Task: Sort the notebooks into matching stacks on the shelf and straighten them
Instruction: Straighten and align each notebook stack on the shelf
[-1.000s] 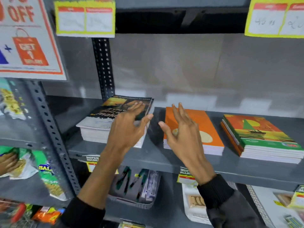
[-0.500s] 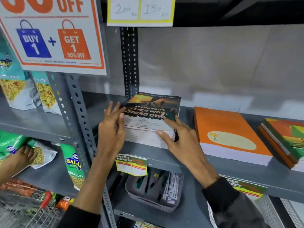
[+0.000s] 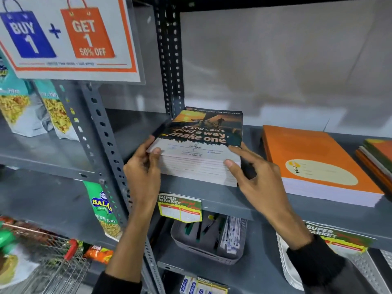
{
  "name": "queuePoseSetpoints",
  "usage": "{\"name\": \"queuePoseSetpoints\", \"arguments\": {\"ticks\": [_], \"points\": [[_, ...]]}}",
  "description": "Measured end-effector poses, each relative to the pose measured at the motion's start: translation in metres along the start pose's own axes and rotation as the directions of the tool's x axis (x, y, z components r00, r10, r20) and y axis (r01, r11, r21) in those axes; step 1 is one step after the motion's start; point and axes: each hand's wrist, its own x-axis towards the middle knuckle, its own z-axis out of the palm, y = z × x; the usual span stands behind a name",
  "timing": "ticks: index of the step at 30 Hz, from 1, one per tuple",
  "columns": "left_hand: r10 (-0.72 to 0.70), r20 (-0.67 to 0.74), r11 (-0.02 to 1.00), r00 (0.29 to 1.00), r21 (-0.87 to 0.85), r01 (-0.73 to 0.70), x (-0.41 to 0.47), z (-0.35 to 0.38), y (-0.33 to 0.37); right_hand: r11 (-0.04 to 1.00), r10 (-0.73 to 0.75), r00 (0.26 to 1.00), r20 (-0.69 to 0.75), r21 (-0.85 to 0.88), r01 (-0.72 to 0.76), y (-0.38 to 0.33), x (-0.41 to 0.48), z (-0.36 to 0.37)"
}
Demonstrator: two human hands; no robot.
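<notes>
Both hands grip the dark-covered notebook stack (image 3: 201, 153) at the left end of the grey shelf (image 3: 222, 200): the left hand (image 3: 142, 172) clasps its near left corner, thumb on the top cover, and the right hand (image 3: 258, 183) pinches its near right corner. Just to the right lies an orange notebook stack (image 3: 314, 164), with a multicoloured stack (image 3: 377, 158) beyond it at the frame edge.

A stack of notebooks (image 3: 201, 149) lay on the shelf (image 3: 222, 200) just right of the upright post (image 3: 169, 56), with the left hand (image 3: 144, 166) at its left front corner and the right hand (image 3: 254, 175) at its right front corner. To its right lay a second stack (image 3: 318, 164), then a third (image 3: 379, 158) at the frame's edge. Below the shelf sat a basket of pens (image 3: 210, 240).
</notes>
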Motion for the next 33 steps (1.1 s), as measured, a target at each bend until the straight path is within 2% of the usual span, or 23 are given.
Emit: {"name": "queuePoseSetpoints", "arguments": {"ticks": [7,13,19,33], "points": [[0.019,-0.057,0.998,0.998,0.064,-0.016,-0.0008,0.0030,0.0003,0.999,-0.037,0.997,-0.070,0.017,0.038,0.0035,-0.0057,0.0028],[0.076,0.021,0.990,0.997,0.119,-0.078,0.0013,-0.0013,-0.0068,0.998,-0.014,0.996,-0.084,0.054,0.019,0.0039,-0.0060,0.0033],[0.086,0.010,0.985,0.996,0.150,-0.086,-0.0004,-0.0009,-0.0049,0.998,-0.023,0.994,-0.107,0.053,0.029,0.0005,-0.0071,0.0035],[0.018,-0.083,0.994,0.996,0.111,-0.009,-0.0033,0.0064,0.0009,0.996,-0.055,0.989,-0.141,0.067,0.065,-0.0021,-0.0062,0.0028]]}}
